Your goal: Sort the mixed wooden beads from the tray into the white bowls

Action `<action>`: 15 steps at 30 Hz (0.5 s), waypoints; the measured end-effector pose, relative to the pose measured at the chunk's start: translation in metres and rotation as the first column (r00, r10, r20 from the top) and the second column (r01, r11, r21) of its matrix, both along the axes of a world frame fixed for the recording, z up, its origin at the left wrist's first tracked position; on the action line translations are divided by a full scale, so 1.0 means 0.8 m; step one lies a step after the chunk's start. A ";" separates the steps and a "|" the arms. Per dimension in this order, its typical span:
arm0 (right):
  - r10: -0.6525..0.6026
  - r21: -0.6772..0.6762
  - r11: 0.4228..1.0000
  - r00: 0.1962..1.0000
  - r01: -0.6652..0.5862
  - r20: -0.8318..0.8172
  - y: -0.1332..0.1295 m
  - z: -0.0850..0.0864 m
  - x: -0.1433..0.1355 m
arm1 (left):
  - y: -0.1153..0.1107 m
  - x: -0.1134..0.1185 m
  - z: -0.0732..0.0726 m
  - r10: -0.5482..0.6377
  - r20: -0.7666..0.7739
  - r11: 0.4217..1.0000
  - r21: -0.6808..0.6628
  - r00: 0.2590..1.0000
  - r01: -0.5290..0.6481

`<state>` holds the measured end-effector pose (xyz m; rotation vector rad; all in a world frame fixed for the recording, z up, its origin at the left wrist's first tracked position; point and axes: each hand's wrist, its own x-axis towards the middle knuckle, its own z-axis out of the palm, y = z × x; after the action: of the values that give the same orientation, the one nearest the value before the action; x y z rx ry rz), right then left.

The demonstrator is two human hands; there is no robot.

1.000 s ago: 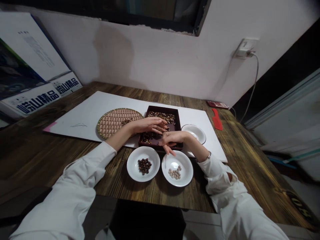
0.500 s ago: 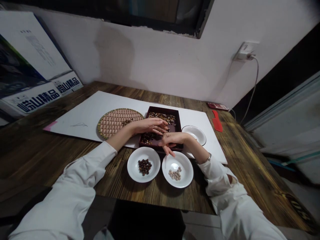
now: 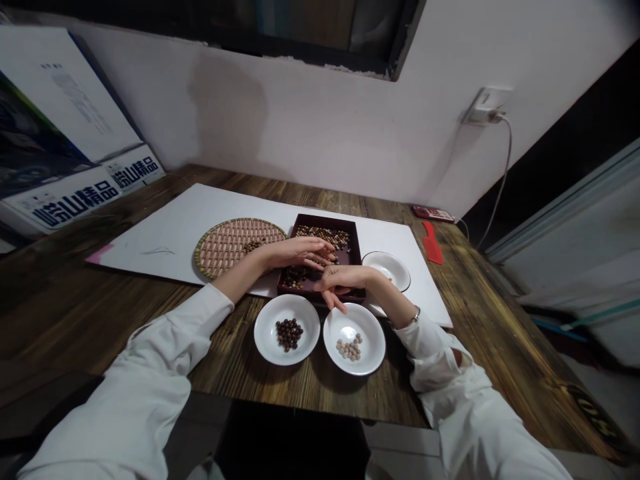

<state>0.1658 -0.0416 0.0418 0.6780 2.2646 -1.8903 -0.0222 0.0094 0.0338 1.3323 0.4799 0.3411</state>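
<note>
My left hand (image 3: 301, 252) reaches over a dark red tray (image 3: 354, 243) of mixed beads, its fingers stretched out and slightly apart. Just in front of it, my right hand (image 3: 341, 277) is bent at the wrist above the tray's near edge. Its thumb and forefinger look pinched together; whatever lies between them is too small to see. The lower fingers of that hand hang over the far rim of a white bowl (image 3: 376, 357) with pale beads (image 3: 349, 348). Beside it stands another white bowl (image 3: 265, 343) holding dark brown beads (image 3: 289, 335).
A round woven mat (image 3: 225, 247) with some brown beads lies left of the tray, on a white board (image 3: 175, 220). To the right are a third white bowl (image 3: 400, 270), a red comb-like piece (image 3: 433, 248) and a phone (image 3: 434, 213). Printed boxes (image 3: 75, 200) stand at the left.
Both hands hold nearly the same pose over the tray. The view has shifted very slightly; the beads and bowls look unchanged.
</note>
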 end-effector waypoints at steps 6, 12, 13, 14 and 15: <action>-0.064 -0.002 0.998 0.997 0.065 0.053 -0.005 0.006 -0.003 | -0.001 0.000 0.000 0.012 -0.016 1.000 0.005 1.000 -0.012; -0.050 -0.006 0.999 0.998 0.050 0.040 -0.006 0.011 -0.006 | 0.000 -0.001 -0.001 0.023 -0.035 0.999 0.027 0.999 -0.022; -0.072 0.002 0.997 0.996 0.072 0.050 -0.006 0.009 -0.006 | 0.000 0.000 -0.001 0.027 -0.037 0.999 0.030 0.999 -0.026; -0.102 0.026 0.995 0.993 0.100 0.060 -0.006 0.008 -0.006 | 0.000 0.000 -0.001 0.030 -0.039 0.999 0.032 0.999 -0.029; -0.138 0.060 0.989 0.988 0.134 0.070 -0.006 0.006 -0.007 | 0.000 0.000 -0.001 0.032 -0.044 0.999 0.034 0.999 -0.030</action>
<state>0.1604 -0.0461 0.0465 0.9169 2.2865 -1.8318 -0.0225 0.0097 0.0328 1.3686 0.5346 0.3469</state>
